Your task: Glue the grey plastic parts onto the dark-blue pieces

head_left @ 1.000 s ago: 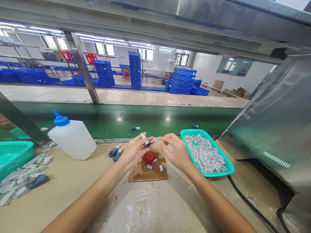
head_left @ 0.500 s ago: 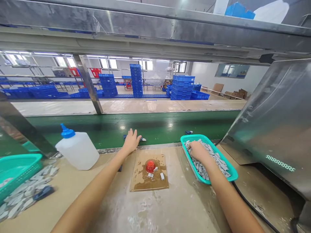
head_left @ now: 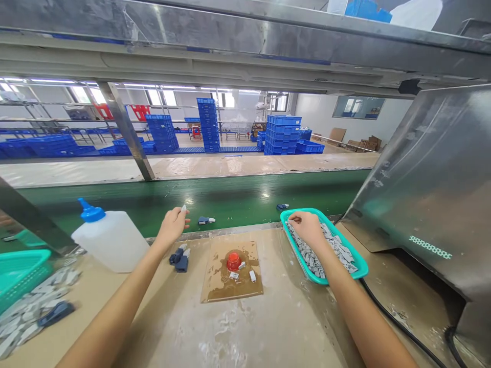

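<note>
My left hand (head_left: 173, 226) is above the near edge of the green belt, its fingers closed on a small piece whose pale tip (head_left: 184, 208) sticks up; the rest is hidden. Just right of it a dark blue piece with a white tip (head_left: 206, 220) lies on the belt. Below the left wrist, several dark blue pieces (head_left: 180, 259) rest on the table. My right hand (head_left: 307, 227) is over the turquoise basket (head_left: 362, 273) of small grey plastic pieces (head_left: 312, 258), thumb and finger pinched around what looks like one of them.
A wet board (head_left: 215, 294) carries a red cap-like cup (head_left: 233, 261) and a few small white pieces (head_left: 252, 276). Left are a white bottle with blue nozzle (head_left: 115, 243), grey pieces (head_left: 34, 306) and another turquoise basket (head_left: 26, 276). A metal housing (head_left: 429, 194) stands right.
My left hand has moved left from over a dark blue piece on the belt, and a pale tip now shows in its fingers. The right hand has lifted slightly from the grey pieces.
</note>
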A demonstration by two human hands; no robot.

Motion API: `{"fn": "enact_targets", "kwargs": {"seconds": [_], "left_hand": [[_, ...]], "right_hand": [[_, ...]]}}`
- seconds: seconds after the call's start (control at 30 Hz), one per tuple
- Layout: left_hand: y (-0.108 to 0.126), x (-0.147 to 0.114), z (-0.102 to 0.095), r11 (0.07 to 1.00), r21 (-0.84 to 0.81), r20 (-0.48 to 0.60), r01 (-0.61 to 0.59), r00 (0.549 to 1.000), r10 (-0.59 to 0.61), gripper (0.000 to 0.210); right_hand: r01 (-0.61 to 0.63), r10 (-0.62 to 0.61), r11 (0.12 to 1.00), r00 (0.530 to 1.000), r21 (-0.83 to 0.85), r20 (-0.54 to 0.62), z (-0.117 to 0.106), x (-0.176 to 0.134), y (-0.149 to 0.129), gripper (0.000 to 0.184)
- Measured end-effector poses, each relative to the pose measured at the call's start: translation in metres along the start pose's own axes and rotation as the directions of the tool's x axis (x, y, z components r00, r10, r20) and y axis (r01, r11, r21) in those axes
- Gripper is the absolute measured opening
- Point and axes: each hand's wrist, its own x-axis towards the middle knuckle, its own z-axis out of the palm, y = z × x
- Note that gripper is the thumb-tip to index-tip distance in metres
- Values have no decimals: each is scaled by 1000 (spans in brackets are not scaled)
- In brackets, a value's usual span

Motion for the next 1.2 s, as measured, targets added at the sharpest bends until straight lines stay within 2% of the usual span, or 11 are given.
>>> {"fn": "enact_targets", "kwargs": {"seconds": [0.03, 0.1, 0.17, 0.3, 0.43, 0.57, 0.8, 0.97, 1.03, 1.1, 1.2], "left_hand": [[6, -10, 1, 991, -128, 34, 48, 998, -44, 21], [19, -31, 4, 847, -481, 189, 228, 970, -153, 17], [31, -50, 7, 748, -586, 316, 312, 938, -143, 16], [49, -73, 6, 831, -518, 394, 202, 919, 22, 17], [54, -82, 3, 877, -467, 454, 112, 881, 129, 13], [49, -82, 4, 893, -445, 460, 65, 873, 165, 14], [41, -80, 7, 912, -411, 470, 6, 858, 206, 17], [51, -90, 7, 925, -381, 475, -10, 856, 205, 13], [59, -97, 8, 914, -406, 491, 19, 848, 200, 13], [66, -104, 10, 892, -445, 528, 81, 828, 188, 14], [71, -111, 14, 819, -546, 576, 179, 789, 212, 18]], "right_hand": [[3, -3, 1000, 1000, 9, 2, 0, -1, -1, 18], [12, -12, 1000, 1000, 12, 8, 0, -2, -2, 16], [19, -19, 1000, 1000, -2, 13, 0, -2, -2, 18], [27, -25, 998, 998, -48, 59, 2, -4, 2, 24], [79, -66, 993, 987, -89, 145, 6, -6, 8, 39], [87, -65, 990, 980, -112, 187, 7, -7, 10, 29], [-30, 33, 999, 993, -24, 112, 1, -5, 10, 19], [-66, 63, 988, 998, 141, 26, -6, -6, -2, 19], [-21, 0, 951, 998, 310, 68, -10, -12, -19, 20], [48, -144, 817, 982, 574, 123, -13, -23, -43, 16], [241, -414, 692, 905, 681, 100, -18, -44, -80, 15]]}}
